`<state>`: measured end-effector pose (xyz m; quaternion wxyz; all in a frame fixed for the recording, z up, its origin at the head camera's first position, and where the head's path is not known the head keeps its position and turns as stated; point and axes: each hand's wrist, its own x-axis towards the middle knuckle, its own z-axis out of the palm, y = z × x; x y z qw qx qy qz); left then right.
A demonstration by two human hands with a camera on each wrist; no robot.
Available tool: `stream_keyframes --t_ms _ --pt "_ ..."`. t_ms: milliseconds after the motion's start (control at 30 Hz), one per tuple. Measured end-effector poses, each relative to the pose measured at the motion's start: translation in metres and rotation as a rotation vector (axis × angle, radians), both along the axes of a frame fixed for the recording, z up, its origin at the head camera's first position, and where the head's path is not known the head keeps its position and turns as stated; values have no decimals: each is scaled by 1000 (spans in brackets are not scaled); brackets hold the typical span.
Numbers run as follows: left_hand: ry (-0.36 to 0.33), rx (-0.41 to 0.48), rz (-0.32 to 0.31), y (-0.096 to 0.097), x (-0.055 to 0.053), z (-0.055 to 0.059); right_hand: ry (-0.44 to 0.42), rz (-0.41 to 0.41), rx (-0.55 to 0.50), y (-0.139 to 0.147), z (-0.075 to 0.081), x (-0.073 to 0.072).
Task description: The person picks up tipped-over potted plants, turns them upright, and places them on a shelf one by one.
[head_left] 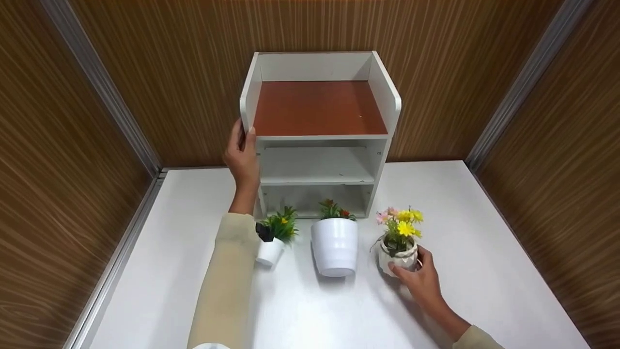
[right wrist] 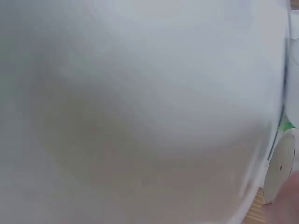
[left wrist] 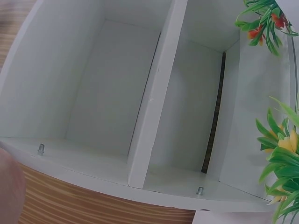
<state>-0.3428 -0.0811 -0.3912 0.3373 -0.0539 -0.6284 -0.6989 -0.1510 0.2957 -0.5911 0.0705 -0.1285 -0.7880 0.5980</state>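
Observation:
My left hand (head_left: 243,157) grips the left side panel of a small white shelf unit (head_left: 317,179), thumb on the near edge and fingers along the outer side. In the left wrist view, a blurred part of that hand (left wrist: 10,186) shows beside the shelf compartments. My right hand (head_left: 422,278) holds a cream textured flowerpot (head_left: 397,260) with yellow and pink flowers, thumb at the front and fingers at its right side. The right wrist view shows a pale oval pot face (right wrist: 279,165) beside a blurred fingertip; table white fills most of it.
A larger white pot (head_left: 335,247) with red-flowered leaves stands before the shelf. To its left a small white pot (head_left: 270,252) with a yellow-flowered plant leans, partly beside my left sleeve. The shelf has a red-brown top (head_left: 317,109). Wood-grain walls (head_left: 547,145) surround the white table (head_left: 193,218).

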Motion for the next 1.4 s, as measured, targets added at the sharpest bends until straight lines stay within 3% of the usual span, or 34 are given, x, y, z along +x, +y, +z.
stream_keyframes --t_ms 200,400,833,1100,1400 --pt "10 -5 -10 1 -1 1 8 7 16 -2 19 0" --pt "6 -5 -17 1 -3 0 84 1 -63 -10 46 2" --pt "-3 -14 -21 1 -5 1 188 6 -67 -30 123 -1" --pt "-14 -22 -3 1 -9 -2 268 18 -77 -44 162 -9" --pt "-22 -36 18 -1 -11 -3 397 31 -60 -54 196 -27"
